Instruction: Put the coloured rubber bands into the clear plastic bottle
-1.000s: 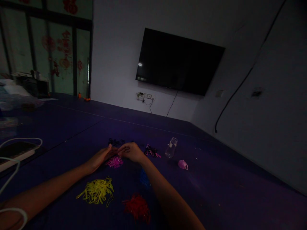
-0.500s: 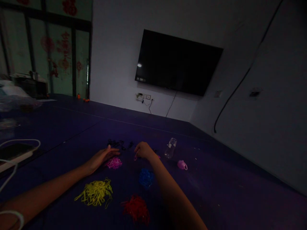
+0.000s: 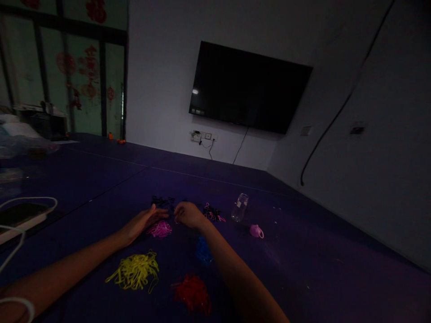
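My left hand (image 3: 143,221) lies flat and open on the dark purple table (image 3: 303,251), its fingertips beside a small pink pile of rubber bands (image 3: 160,229). My right hand (image 3: 188,214) is curled just right of the left fingertips, fingers pinched together; what it pinches is too small to make out. Sorted piles lie near me: yellow (image 3: 134,271), red (image 3: 192,292) and blue (image 3: 203,249), the blue partly behind my right forearm. A mixed pink and dark pile (image 3: 212,212) sits right of my right hand, and a dark pile (image 3: 162,201) lies beyond both hands.
A clear bottle (image 3: 240,207) lies on its side with a pink cap (image 3: 256,231) near it. White cable and a power strip (image 3: 20,217) are at the left edge. A black wall screen (image 3: 247,87) hangs ahead. The room is dim.
My right hand went right to the mixed pile, then came back left towards my left fingertips. The left hand stayed flat in place.
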Demonstrator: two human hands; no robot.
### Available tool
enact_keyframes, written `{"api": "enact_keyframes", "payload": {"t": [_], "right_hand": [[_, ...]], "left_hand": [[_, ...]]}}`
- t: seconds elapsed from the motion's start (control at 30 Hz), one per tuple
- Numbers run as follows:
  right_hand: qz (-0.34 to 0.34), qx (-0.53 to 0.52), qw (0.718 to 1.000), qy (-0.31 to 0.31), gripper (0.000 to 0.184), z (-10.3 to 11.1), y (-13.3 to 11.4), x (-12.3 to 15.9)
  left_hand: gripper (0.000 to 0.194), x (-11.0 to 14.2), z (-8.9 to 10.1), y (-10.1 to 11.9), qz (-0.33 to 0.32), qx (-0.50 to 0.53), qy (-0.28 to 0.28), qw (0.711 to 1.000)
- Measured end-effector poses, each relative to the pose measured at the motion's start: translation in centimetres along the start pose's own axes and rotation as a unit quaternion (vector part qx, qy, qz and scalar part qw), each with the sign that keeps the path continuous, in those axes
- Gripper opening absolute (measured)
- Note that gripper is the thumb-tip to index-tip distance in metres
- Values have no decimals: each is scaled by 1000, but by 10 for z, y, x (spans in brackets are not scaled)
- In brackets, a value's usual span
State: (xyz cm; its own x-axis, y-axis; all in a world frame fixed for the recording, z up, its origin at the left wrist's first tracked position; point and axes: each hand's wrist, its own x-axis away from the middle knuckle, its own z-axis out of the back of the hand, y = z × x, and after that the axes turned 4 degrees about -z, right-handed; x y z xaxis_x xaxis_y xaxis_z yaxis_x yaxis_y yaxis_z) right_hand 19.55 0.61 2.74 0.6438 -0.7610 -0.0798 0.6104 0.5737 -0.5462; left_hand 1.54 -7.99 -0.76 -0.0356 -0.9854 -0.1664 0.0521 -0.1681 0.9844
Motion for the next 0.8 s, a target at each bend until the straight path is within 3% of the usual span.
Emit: {"api": "enact_keyframes", "payload": {"t": [0.13,0.27,0.4,0.8], "right_hand": [[18,-79,995,57,15,7,-1,-6],[-48,37,992,107,21,38,12,1],[-113,150,980,59,18,52,24,9],[-138,197,969,47,11,46,28,15]], "left_hand": [[71,2,-2,4,0,9,-1,1000],[71,5,-4,6,-8,5,0,1000],[69,5,-4,6,-5,-6,-2,1000],[62,7,-5,10,-12,0,2,1000]]}}
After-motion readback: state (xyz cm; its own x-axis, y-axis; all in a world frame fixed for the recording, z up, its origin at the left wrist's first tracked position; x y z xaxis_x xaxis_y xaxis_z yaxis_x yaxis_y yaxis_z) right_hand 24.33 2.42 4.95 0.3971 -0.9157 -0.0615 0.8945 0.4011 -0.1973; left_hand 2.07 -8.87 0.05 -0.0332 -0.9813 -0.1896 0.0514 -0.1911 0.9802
